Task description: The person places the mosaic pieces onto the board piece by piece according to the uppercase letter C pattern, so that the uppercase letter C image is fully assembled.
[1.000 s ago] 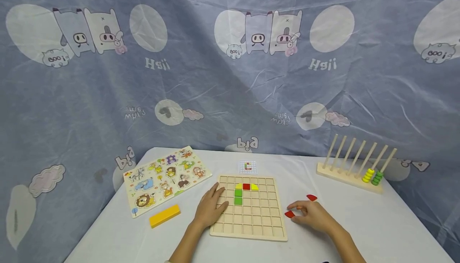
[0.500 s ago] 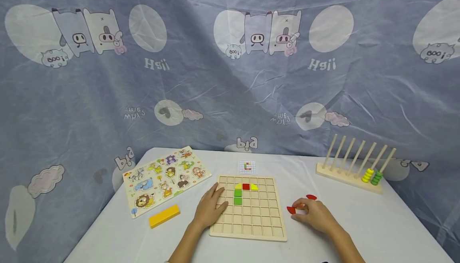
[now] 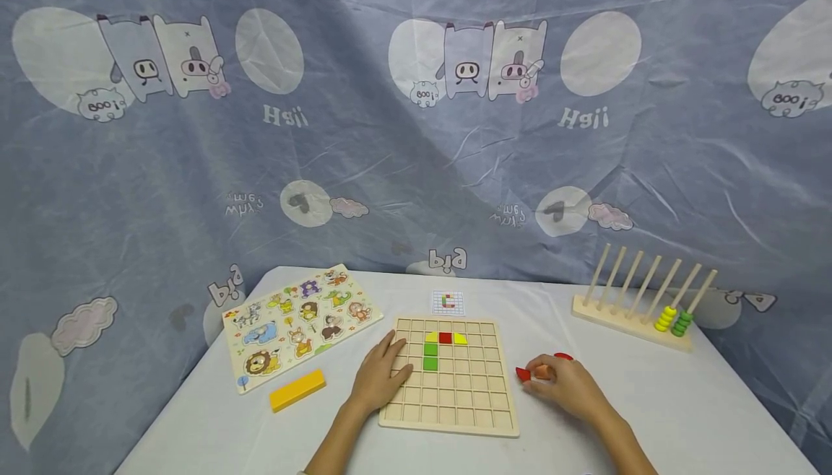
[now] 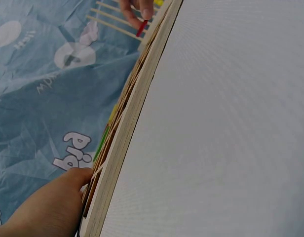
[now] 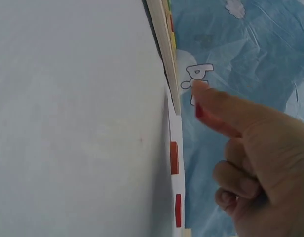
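Observation:
My right hand (image 3: 567, 387) pinches a red quarter-round tile (image 3: 523, 374) just above the cloth, right of the wooden grid board (image 3: 448, 430). In the right wrist view the tile is mostly covered by the thumb and finger. Under the hand, an orange tile (image 5: 173, 158) and another red tile (image 5: 178, 210) lie on the table. My left hand (image 3: 380, 375) rests on the board's left side, fingers spread. Set in the grid are two green squares (image 3: 430, 356), a red square (image 3: 445, 338) and two yellow curved tiles, one at the right end (image 3: 460, 338).
Behind the board lies a small pattern card (image 3: 448, 302). An animal puzzle board (image 3: 302, 323) and a yellow-orange block (image 3: 297, 390) are at the left. A wooden peg rack (image 3: 630, 322) with yellow and green beads stands back right, before a hanging patterned cloth (image 3: 416, 172).
The red tile between my right fingers has turned and shifted slightly away from me. My right fingers have drawn closer together around it. My left hand has stayed on the board.

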`<state>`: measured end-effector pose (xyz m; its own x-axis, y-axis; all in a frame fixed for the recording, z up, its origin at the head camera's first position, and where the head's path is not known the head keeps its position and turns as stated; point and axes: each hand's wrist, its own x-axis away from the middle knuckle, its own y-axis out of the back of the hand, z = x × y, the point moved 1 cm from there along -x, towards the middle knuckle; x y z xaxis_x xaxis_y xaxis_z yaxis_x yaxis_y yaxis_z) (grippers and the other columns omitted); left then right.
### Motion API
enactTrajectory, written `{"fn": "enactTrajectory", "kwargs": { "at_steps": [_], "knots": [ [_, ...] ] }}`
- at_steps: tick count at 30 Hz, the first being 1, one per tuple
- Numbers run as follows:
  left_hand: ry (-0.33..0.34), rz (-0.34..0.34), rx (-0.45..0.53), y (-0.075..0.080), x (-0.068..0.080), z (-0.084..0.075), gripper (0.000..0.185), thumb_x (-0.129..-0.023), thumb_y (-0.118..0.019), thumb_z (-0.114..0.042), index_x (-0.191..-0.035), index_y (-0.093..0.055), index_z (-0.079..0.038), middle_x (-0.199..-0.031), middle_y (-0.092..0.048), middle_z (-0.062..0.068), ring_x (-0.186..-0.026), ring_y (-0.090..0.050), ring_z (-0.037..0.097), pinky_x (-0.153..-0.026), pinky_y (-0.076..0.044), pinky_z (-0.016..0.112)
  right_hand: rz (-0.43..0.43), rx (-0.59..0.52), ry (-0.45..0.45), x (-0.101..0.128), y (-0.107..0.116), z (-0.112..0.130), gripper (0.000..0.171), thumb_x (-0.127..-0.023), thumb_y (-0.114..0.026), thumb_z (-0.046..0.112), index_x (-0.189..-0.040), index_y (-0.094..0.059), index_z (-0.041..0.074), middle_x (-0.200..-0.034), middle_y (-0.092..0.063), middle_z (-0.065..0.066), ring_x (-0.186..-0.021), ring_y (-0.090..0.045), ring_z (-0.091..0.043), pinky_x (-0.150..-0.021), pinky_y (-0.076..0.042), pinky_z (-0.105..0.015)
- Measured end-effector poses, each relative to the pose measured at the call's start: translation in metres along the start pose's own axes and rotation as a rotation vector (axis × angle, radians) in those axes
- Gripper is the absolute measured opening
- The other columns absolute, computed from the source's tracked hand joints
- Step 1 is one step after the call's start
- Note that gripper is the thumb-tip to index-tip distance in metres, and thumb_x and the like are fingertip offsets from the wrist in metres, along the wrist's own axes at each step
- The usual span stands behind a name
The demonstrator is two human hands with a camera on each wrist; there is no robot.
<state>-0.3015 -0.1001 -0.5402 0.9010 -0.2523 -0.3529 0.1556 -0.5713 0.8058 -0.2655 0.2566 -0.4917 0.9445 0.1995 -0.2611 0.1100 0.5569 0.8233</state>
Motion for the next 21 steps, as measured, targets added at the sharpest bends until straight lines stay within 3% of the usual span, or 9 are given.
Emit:
{"fn": "enactTrajectory", "kwargs": {
  "at_steps": [5, 7, 13, 15, 20, 21],
  "knots": [
    [-0.006, -0.003, 0.002, -0.001, 0.0, 0.001, 0.054, -0.091, -0.052, -0.043, -0.136, -0.046, -0.013, -0.146, -0.032, 0.013, -0.125, -0.037, 0.039, -0.1, -0.032, 0.051, -0.02, -0.026, 0.047, -0.004, -0.001, 0.026, 0.021, -0.072, -0.078, 0.032, -0.087, -0.067, 0.024, -0.051, -0.03, 0.011, -0.047, -0.019, -0.001, -0.043, -0.02, -0.018],
    [-0.01, -0.006, 0.0, -0.002, 0.0, 0.001, 0.054, -0.091, -0.052, -0.043, -0.135, -0.047, -0.012, -0.145, -0.032, 0.014, -0.125, -0.037, 0.039, -0.099, -0.032, 0.051, -0.024, 0.003, 0.055, -0.006, -0.004, 0.037, 0.022, -0.072, -0.078, 0.035, -0.088, -0.067, 0.025, -0.05, -0.026, 0.011, -0.046, -0.017, -0.002, -0.044, -0.018, -0.019],
    [-0.009, -0.004, 0.008, -0.002, 0.001, 0.001, 0.055, -0.09, -0.053, -0.043, -0.135, -0.047, -0.012, -0.146, -0.032, 0.014, -0.125, -0.037, 0.04, -0.1, -0.032, 0.051, -0.035, 0.039, 0.077, -0.015, -0.019, 0.065, 0.021, -0.072, -0.077, 0.038, -0.087, -0.067, 0.027, -0.048, -0.025, 0.013, -0.045, -0.019, -0.003, -0.051, -0.026, -0.026],
    [-0.01, -0.006, 0.012, -0.001, 0.001, 0.001, 0.055, -0.09, -0.053, -0.043, -0.135, -0.047, -0.012, -0.146, -0.032, 0.014, -0.125, -0.037, 0.04, -0.1, -0.031, 0.051, -0.037, 0.023, 0.09, -0.019, -0.026, 0.073, 0.021, -0.072, -0.077, 0.038, -0.088, -0.067, 0.026, -0.047, -0.024, 0.012, -0.045, -0.018, -0.003, -0.054, -0.033, -0.028],
    [-0.013, -0.009, 0.011, 0.0, 0.0, 0.001, 0.054, -0.09, -0.053, -0.043, -0.135, -0.047, -0.013, -0.146, -0.032, 0.013, -0.125, -0.038, 0.039, -0.1, -0.032, 0.051, -0.018, -0.025, 0.108, -0.029, -0.043, 0.088, 0.021, -0.074, -0.076, 0.036, -0.09, -0.067, 0.024, -0.047, -0.023, 0.012, -0.044, -0.017, -0.002, -0.047, -0.03, -0.022],
    [-0.012, -0.006, 0.01, 0.0, 0.0, 0.001, 0.054, -0.09, -0.053, -0.043, -0.135, -0.047, -0.013, -0.146, -0.032, 0.013, -0.125, -0.038, 0.039, -0.1, -0.032, 0.05, -0.013, -0.039, 0.108, -0.03, -0.046, 0.091, 0.021, -0.074, -0.076, 0.036, -0.09, -0.067, 0.024, -0.047, -0.024, 0.012, -0.044, -0.018, -0.002, -0.044, -0.021, -0.022]
  ]
}}
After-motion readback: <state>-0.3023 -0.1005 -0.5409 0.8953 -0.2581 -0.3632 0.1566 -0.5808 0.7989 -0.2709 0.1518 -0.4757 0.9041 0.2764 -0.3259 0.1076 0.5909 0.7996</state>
